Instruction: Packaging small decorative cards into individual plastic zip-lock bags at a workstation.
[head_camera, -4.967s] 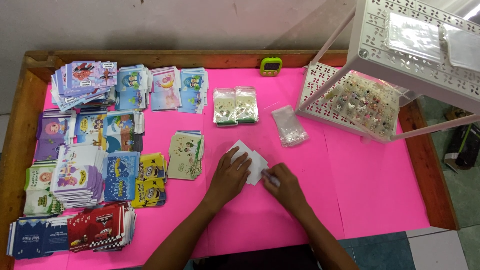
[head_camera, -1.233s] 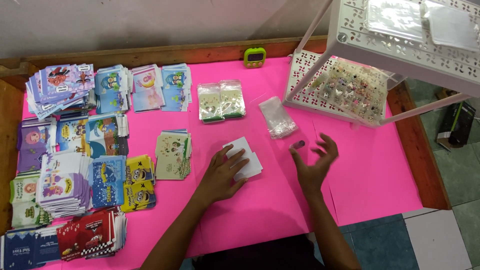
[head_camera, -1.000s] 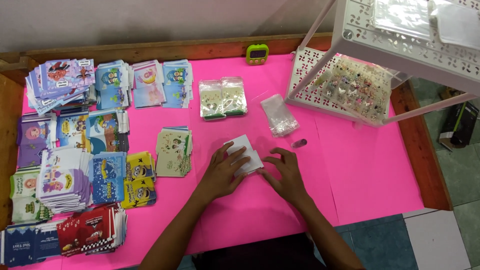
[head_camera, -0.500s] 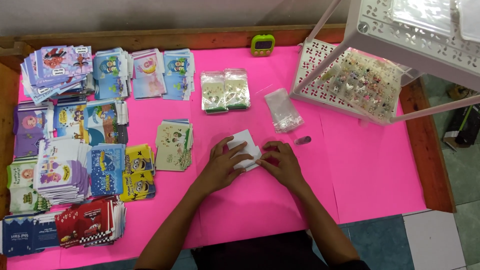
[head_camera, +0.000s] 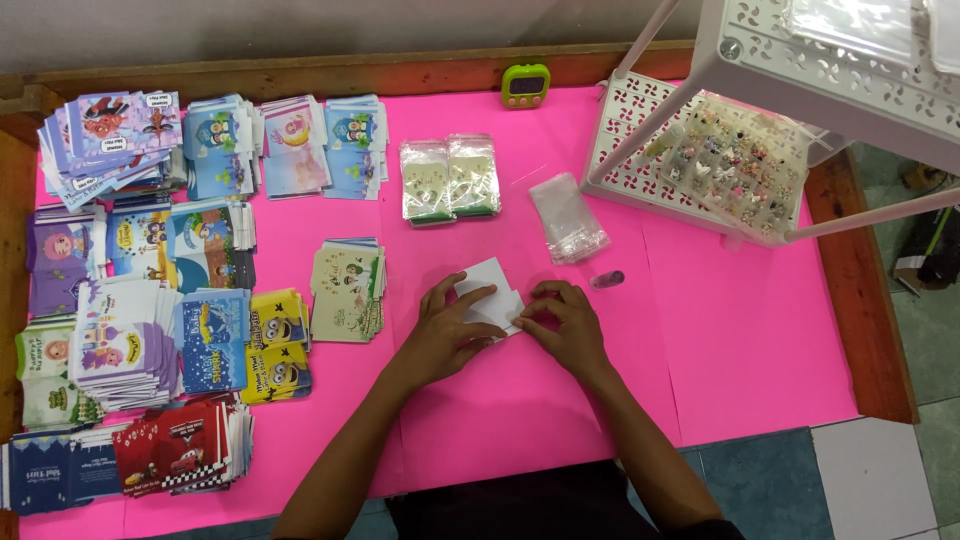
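Observation:
A small white paper packet (head_camera: 487, 296) lies on the pink sheet (head_camera: 520, 400) near the middle of the table. My left hand (head_camera: 447, 330) presses on its left side with the fingers spread over it. My right hand (head_camera: 565, 325) pinches its right edge with the fingertips. A small dark cylinder-like piece (head_camera: 607, 280) rests just right of my right hand. A stack of clear plastic sleeves (head_camera: 566, 216) lies a little beyond the packet.
Stacks of printed cartoon cards (head_camera: 150, 290) fill the left half, with one cream stack (head_camera: 347, 291) beside my left hand. Two bagged card packs (head_camera: 449, 179) and a green timer (head_camera: 526, 85) sit farther back. A white perforated rack (head_camera: 740, 130) with a tray of small trinkets stands at right.
My right hand was open in the air a second ago; it came down left onto the packet's right edge. The small dark piece now lies on the pink sheet beside it.

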